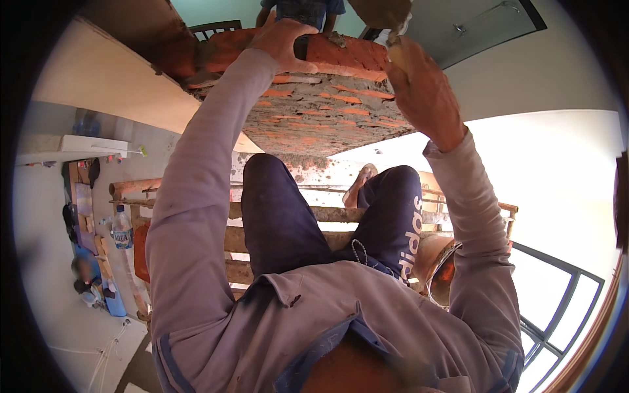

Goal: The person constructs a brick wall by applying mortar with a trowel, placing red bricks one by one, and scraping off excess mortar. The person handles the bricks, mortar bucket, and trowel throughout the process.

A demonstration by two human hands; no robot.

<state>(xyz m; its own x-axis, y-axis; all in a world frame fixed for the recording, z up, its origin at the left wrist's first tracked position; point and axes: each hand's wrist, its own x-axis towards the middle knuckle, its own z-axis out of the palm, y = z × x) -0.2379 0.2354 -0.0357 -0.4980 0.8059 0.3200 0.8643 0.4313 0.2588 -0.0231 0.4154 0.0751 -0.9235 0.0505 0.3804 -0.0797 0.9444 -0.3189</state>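
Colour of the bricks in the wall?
The bricks are orange-red, with grey mortar smeared over and between them; best seen in the head view.

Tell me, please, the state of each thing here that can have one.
Left grip, thumb and fingers apart against top bricks; whether holding one, unclear
Right grip, closed on trowel
Trowel, held, blade soiled
Brick wall, rough, smeared with mortar
Bottle, upright, capped
Wooden slats, spaced apart

The upper edge crops the blade of a trowel (380, 12) and a co-worker (301, 9) beyond the brick wall (321, 108). The right hand (429, 95) hides most of the trowel's handle (398, 57). The right sleeve (475, 196) partly covers a round container (444, 278); a distant person (85, 268) at left is blurred.
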